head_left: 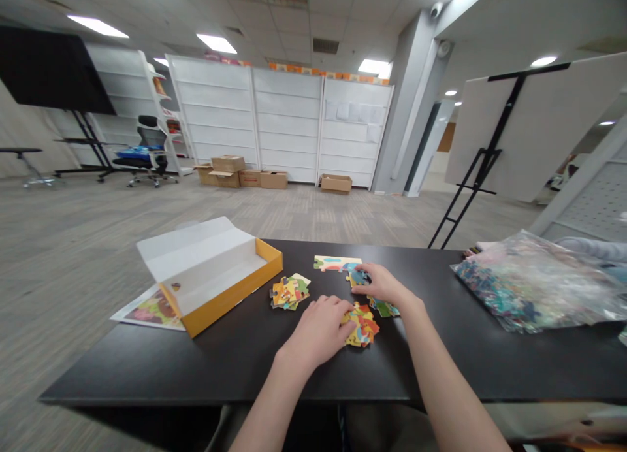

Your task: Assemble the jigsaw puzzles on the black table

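A joined strip of puzzle pieces point(336, 263) lies near the far edge of the black table. My right hand point(379, 283) has its fingers bent around a blue puzzle piece point(359, 277) just below the strip's right end. Green puzzle pieces point(385, 307) lie partly under that wrist. Nearer to me, my left hand point(324, 326) rests beside a pile of orange and yellow pieces point(363, 326), its thumb and fingers apart over the pile's left side. Another pile of pieces point(290, 291) sits to the left, apart from both hands.
An open yellow box point(230, 287) with a white lid stands on the left of the black table point(215, 367), over a printed sheet point(151, 310). A clear plastic bag of pieces point(533, 285) lies at the right.
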{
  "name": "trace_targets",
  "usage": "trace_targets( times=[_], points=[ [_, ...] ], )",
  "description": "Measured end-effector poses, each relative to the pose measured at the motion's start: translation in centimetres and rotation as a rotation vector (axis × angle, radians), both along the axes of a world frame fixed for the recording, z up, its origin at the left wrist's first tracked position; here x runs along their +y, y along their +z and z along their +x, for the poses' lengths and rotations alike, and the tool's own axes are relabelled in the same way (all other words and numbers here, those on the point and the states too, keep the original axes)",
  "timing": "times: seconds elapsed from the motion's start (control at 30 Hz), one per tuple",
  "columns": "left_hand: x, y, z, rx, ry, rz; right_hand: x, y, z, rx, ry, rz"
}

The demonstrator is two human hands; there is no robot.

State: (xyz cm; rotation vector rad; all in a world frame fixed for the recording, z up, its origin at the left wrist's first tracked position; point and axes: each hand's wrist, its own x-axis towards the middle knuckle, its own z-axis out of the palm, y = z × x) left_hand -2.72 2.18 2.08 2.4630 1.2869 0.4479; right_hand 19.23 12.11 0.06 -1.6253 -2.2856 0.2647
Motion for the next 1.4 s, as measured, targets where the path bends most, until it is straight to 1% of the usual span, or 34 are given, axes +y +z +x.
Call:
trace_targets(
  times=[0.2,0.43,0.63,0.83,1.03,1.23,1.4],
  points=[
    [0.1,-0.2,0.1,0.000,0.001,0.011,0.2,-0.4,-0.1,-0.017,0.022,0.028],
    [0.1,-0.3,0.0,-0.004,0.000,0.019,0.0,-0.2,-0.5,-0.062,0.007,0.059],
    [0.2,-0.4,0.0,0.001,-0.006,0.029,0.0,-0.3,-0.4,-0.106,-0.004,0.037],
    [0.0,0.0,0.0,0.005,-0.005,0.010,-0.1,-0.3,-0.6,-0.138,-0.053,0.029],
    [0.0,-0.1,0.1,0.018,0.003,0.024,-0.5,0.0,-1.6,-0.221,-0.105,0.006],
    [0.0,-0.2,0.2,0.042,0.002,0.041,-1.1,0.5,-2.1,-0.251,-0.145,-0.028],
    [0.1,-0.2,0.2,0.050,-0.001,0.047,-1.1,0.3,-2.3,-0.243,-0.124,-0.013]
  ],
)
